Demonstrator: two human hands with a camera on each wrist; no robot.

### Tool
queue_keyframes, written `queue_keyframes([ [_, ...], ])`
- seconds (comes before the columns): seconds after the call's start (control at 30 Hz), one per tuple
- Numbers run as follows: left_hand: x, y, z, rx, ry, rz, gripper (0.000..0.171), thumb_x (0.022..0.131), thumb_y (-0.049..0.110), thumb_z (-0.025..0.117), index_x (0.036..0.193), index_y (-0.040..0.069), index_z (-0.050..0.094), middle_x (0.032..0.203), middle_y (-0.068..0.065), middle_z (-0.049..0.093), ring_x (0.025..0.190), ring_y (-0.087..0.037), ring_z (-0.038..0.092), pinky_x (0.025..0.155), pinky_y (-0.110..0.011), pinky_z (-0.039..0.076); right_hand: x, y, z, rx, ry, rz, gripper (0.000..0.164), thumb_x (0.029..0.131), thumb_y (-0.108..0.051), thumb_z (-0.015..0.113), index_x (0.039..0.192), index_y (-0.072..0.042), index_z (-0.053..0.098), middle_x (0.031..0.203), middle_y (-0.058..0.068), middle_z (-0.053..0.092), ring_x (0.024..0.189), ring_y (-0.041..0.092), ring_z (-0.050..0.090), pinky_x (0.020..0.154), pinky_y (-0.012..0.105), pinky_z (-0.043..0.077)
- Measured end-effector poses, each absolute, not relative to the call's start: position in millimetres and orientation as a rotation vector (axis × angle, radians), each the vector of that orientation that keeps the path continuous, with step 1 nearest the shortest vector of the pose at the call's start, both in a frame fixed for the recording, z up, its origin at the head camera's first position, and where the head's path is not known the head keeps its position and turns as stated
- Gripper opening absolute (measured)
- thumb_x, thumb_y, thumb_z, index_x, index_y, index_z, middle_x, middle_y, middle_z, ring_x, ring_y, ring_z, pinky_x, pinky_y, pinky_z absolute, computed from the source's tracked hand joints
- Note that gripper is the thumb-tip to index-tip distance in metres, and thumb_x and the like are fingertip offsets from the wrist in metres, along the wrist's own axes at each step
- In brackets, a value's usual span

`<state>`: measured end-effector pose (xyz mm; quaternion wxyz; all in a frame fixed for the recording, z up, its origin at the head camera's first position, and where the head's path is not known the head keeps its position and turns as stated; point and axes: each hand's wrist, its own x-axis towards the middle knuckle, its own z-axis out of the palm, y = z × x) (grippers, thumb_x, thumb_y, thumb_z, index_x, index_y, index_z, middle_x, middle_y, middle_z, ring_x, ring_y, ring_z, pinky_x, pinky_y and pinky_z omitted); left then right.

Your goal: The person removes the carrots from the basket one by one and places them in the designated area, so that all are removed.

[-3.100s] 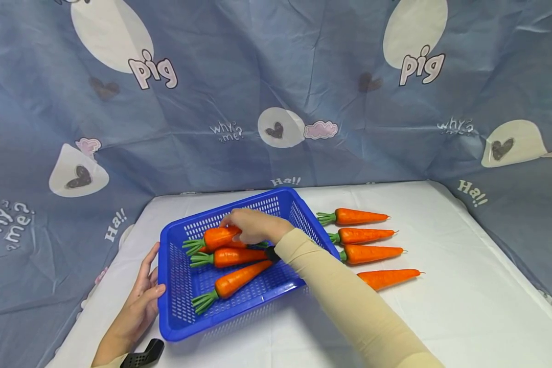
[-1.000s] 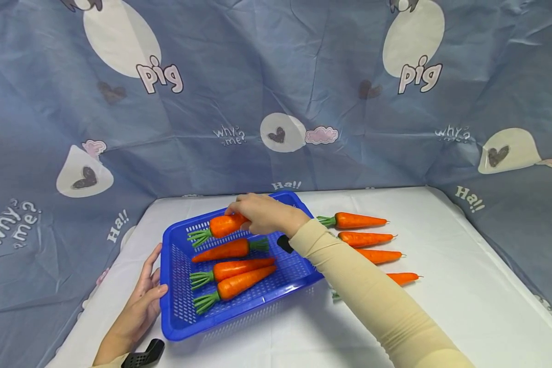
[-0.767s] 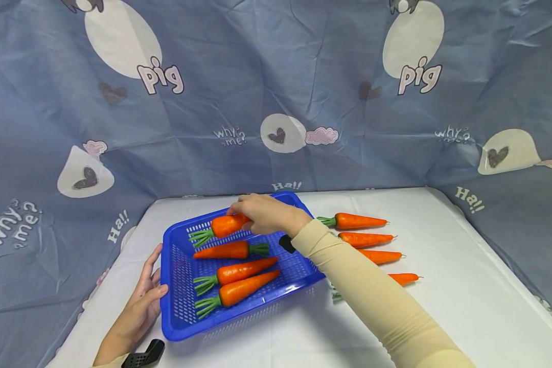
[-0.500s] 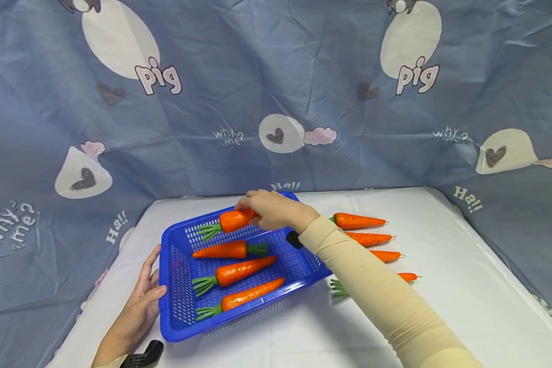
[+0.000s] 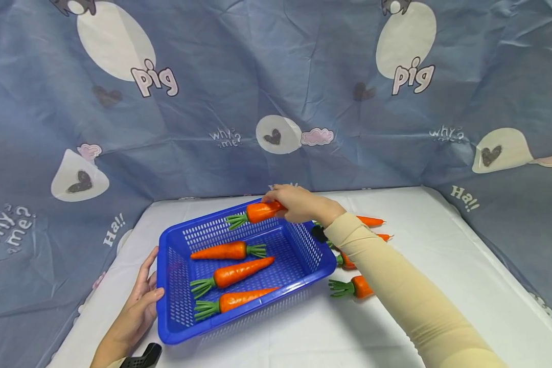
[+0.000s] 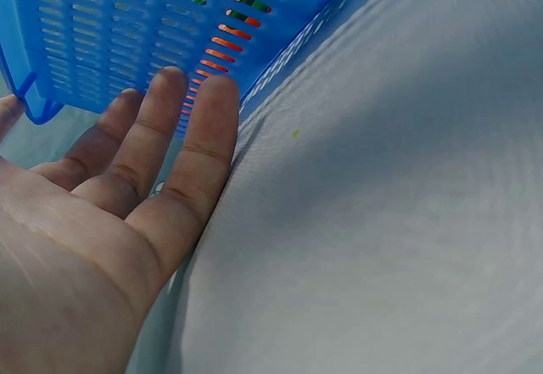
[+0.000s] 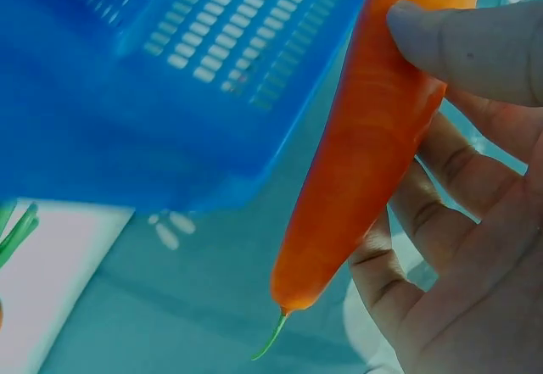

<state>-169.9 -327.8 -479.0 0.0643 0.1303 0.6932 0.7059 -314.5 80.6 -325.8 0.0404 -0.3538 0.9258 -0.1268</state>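
My right hand (image 5: 299, 204) pinches a carrot (image 5: 260, 211) between thumb and fingers, above the back right part of a blue perforated basket (image 5: 292, 255). In the right wrist view the thumb lies across the carrot (image 7: 365, 162), whose thin tip points down beside the basket. Three carrots lie in the basket: one (image 5: 221, 251) has its green stems to the right, the middle one (image 5: 241, 272) and the front one (image 5: 246, 298) to the left. My left hand (image 5: 131, 314) rests at the basket's left side, thumb at the rim, fingers (image 6: 212, 128) fairly straight by the wall.
Right of the basket several carrots (image 5: 361, 287) lie in a column on the white tablecloth (image 5: 451, 255), partly hidden by my right sleeve (image 5: 405, 291). A blue printed curtain (image 5: 239, 92) stands behind and at both sides. The basket looks tilted.
My right hand has lifted a carrot inside the basket and carried it right and back, toward the far rim. The front carrots have slid apart toward the near wall. My left hand stays put.
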Motion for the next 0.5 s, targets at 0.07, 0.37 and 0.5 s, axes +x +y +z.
queue_keyframes([
  [0.07, -170, -328, -479, 0.397, 2.088, 2.134, 0.081, 0.109, 0.011, 0.04, 0.171, 0.041, -0.002, 0.156, 0.013, 0.046, 0.131, -0.005, 0.063, 0.098, -0.031, 0.06, -315, 87, -327, -1.075, 2.841, -0.392, 0.044, 0.102, -0.008, 0.069, 0.146, -0.011, 0.065, 0.144, 0.012, 0.066, 0.136, 0.035, 0.06, 0.122, 0.059, 0.043],
  [0.37, -171, -329, -481, 0.431, 2.069, 2.152, 0.081, 0.108, 0.009, 0.039, 0.172, 0.04, -0.002, 0.156, 0.013, 0.048, 0.131, -0.008, 0.065, 0.097, -0.032, 0.062, -317, 110, -328, -1.022, 2.85, -0.434, 0.045, 0.1, -0.006, 0.069, 0.145, -0.01, 0.066, 0.139, 0.013, 0.067, 0.125, 0.034, 0.065, 0.115, 0.053, 0.052],
  [0.5, -172, -329, -481, 0.437, 2.073, 2.149, 0.081, 0.108, 0.009, 0.039, 0.172, 0.039, -0.001, 0.156, 0.014, 0.048, 0.131, -0.007, 0.064, 0.097, -0.032, 0.062, -318, 117, -328, -0.999, 2.854, -0.434, 0.045, 0.101, -0.007, 0.07, 0.145, -0.01, 0.065, 0.135, 0.013, 0.067, 0.122, 0.034, 0.065, 0.114, 0.053, 0.053],
])
